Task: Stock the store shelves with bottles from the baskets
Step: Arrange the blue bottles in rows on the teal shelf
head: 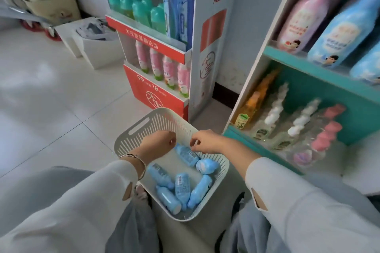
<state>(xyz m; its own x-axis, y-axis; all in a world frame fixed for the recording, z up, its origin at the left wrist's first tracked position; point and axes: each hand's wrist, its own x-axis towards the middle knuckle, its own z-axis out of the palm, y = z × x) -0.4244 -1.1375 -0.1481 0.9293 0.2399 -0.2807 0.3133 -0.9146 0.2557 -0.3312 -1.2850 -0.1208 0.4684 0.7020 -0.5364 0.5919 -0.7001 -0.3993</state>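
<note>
Both arms wear white long sleeves point(82, 201) with notched cuffs; a thin silver bangle point(134, 158) circles the left wrist; pale grey-blue cloth point(133, 226), perhaps trousers, covers the legs.

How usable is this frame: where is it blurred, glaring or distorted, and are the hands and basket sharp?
Head view: motion blur smears the large pink bottle and large blue bottle on the teal shelf; glare washes the floor tiles; wide-angle distortion tilts the red display stand; the basket, its small blue bottles, the left hand and right hand are fairly sharp.
</note>
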